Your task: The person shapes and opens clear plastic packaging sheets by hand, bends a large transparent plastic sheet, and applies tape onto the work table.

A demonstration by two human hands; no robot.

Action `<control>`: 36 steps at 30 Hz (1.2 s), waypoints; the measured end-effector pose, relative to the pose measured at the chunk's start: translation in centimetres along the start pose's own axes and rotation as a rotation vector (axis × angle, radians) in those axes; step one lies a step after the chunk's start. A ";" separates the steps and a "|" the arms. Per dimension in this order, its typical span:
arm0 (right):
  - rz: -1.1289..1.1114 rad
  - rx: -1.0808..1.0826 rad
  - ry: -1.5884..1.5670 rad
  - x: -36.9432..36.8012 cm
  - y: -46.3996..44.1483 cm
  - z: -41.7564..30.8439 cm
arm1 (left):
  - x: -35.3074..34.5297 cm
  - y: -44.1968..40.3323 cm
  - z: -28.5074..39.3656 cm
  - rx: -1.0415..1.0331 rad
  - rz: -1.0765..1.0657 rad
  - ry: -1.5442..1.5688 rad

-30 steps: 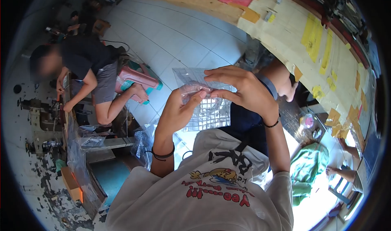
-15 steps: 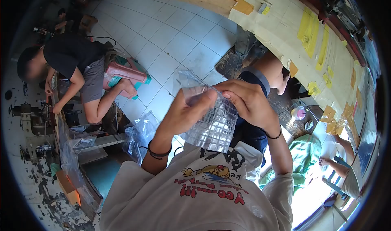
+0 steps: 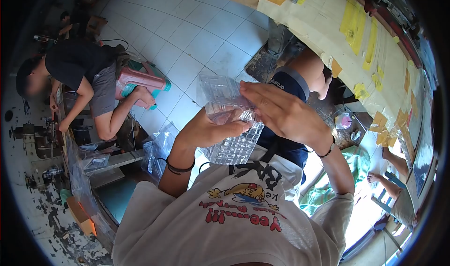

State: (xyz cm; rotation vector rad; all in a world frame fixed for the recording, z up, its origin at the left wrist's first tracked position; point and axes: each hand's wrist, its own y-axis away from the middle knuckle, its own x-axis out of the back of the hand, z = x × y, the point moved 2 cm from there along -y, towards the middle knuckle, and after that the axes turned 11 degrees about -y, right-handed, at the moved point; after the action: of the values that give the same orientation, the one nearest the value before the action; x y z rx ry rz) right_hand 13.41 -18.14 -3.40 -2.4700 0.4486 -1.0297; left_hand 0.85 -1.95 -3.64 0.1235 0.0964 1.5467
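Note:
A clear plastic sheet [image 3: 234, 146] with a grid of small raised squares is held in front of my chest. It bends where my hands meet, and its smoother-looking upper part [image 3: 218, 88] stands out past my fingers. My left hand [image 3: 213, 132] is closed on the sheet's left side, thumb lying over the gridded face. From the right, my right hand [image 3: 286, 113] lies across the sheet with its fingers together and pressed to its edge. The right thumb is mostly hidden.
To the left, a person [image 3: 84, 64] bends over a workbench beside a pink and green stool [image 3: 143, 80]. A paper-covered table [image 3: 323, 26] with tape curves along the upper right. Clear plastic bags [image 3: 159, 148] lie left of me; a green cloth [image 3: 349, 172] is at right.
The sheet has tilted, and its upper part now shows wider. My right hand has turned from a thumb-and-finger pinch to fingers laid across the sheet; its elbow has moved outward.

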 end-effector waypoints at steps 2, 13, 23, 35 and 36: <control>-0.003 0.022 0.075 -0.4 -0.1 -0.2 | -0.1 -0.2 -0.6 -0.002 -0.004 -0.046; 0.047 -0.127 -0.421 -1.1 -0.2 -0.5 | 0.2 0.0 1.4 -0.178 -0.070 -0.340; 0.258 -0.456 -0.917 -2.2 -0.9 1.4 | 1.8 -0.6 0.6 -0.396 0.129 -0.759; 0.503 -0.393 -0.690 -2.5 -2.8 3.6 | 8.5 0.3 1.6 -0.499 0.686 -0.842; 0.475 -0.393 -0.645 -2.4 -3.1 3.3 | 7.7 0.2 3.3 -0.524 0.732 -0.968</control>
State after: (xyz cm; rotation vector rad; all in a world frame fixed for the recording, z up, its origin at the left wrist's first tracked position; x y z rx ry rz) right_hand 14.64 -13.52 -5.39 -2.6353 1.0124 0.0642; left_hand 1.24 5.70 -0.19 0.5131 -1.2254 2.0085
